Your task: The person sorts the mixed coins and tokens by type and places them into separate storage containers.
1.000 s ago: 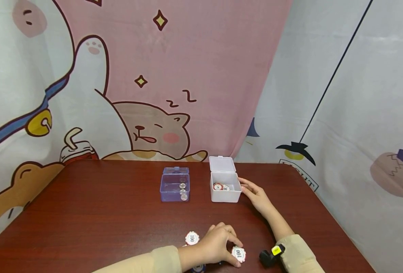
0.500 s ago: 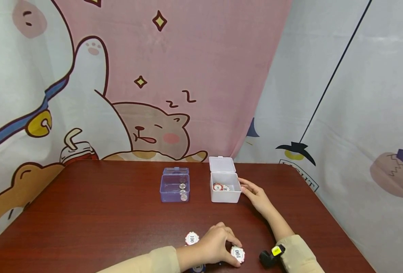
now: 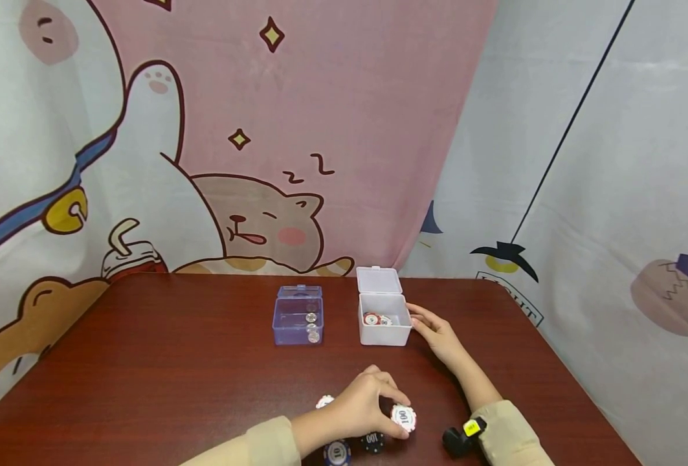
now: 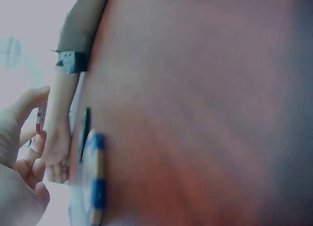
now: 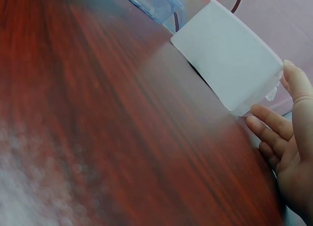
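Tabletop [image 3: 175, 382] white box [image 3: 382, 336], against relaxed right hand [image 3: 441, 336], holds chips [image 3: 371, 318] (left hand [image 3: 360, 402] pinches 100-chip [image 3: 403, 419]).

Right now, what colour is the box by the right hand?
The box is white; the head view shows it best.

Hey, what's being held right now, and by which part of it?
The left hand pinches the white 100 chip by its rim. The right hand just touches the side of the white box.
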### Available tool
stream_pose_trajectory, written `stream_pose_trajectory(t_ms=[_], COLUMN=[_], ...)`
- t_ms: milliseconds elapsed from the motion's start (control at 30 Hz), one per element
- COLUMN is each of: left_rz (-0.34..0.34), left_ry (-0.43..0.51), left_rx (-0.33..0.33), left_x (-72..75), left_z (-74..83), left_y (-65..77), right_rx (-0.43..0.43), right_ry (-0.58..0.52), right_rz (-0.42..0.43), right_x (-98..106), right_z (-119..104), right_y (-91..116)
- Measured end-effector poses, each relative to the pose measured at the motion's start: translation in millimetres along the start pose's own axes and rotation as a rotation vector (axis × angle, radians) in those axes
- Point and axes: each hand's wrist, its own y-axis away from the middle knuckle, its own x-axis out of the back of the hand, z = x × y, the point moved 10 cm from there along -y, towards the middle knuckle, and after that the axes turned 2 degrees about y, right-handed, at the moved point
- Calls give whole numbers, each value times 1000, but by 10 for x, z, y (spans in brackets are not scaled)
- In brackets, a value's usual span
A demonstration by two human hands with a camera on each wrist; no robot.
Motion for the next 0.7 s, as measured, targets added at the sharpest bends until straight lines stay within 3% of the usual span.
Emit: stream_pose_trajectory(t_ms=[200, 500, 700], left_rz=[43, 108, 182], left_ry=[36, 92, 65], left_rx=[63, 132, 152], left_x=[179, 348, 563], left_z=[-106, -274, -362], left_y=[-73, -164, -261], right_rx=[9, -3, 8], right_ry=[-1, 11, 31], right_rz=[0, 27, 36], right_x=[2, 53, 64], right_z=[26, 333, 342], right_y=[-13, -72, -76])
